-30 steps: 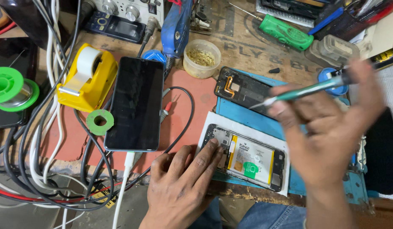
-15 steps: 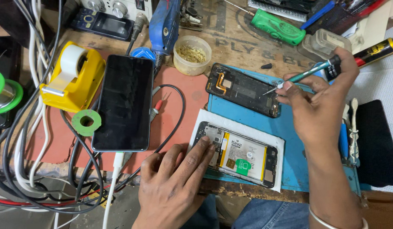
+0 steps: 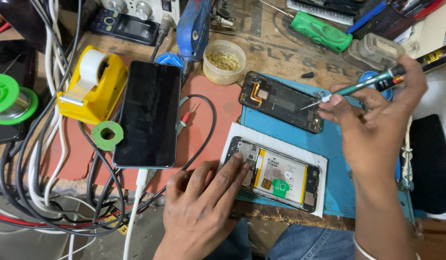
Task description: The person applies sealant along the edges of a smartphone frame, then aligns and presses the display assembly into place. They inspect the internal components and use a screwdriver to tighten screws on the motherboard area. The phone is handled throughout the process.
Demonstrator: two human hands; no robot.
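My left hand (image 3: 203,202) lies flat at the near edge of the bench, its fingertips pressing the left end of an opened phone (image 3: 280,175) that shows a white battery and circuit board, lying on a white sheet (image 3: 242,132). My right hand (image 3: 372,125) grips a teal screwdriver (image 3: 362,84), its tip pointing at the right end of a black phone back frame (image 3: 280,101) with an orange flex cable. That frame lies on a blue mat (image 3: 338,159).
A black phone (image 3: 148,113) lies screen up on a red mat (image 3: 208,120), plugged into a white cable. Around it are a yellow tape dispenser (image 3: 90,84), green tape rolls (image 3: 107,135), a small tub (image 3: 225,60), a green screwdriver (image 3: 321,31), a blue tool (image 3: 194,24) and tangled cables (image 3: 40,183).
My right hand swung the screwdriver up and to the right, toward the back frame's right end. My left hand stays pressed on the opened phone. The view has shifted slightly.
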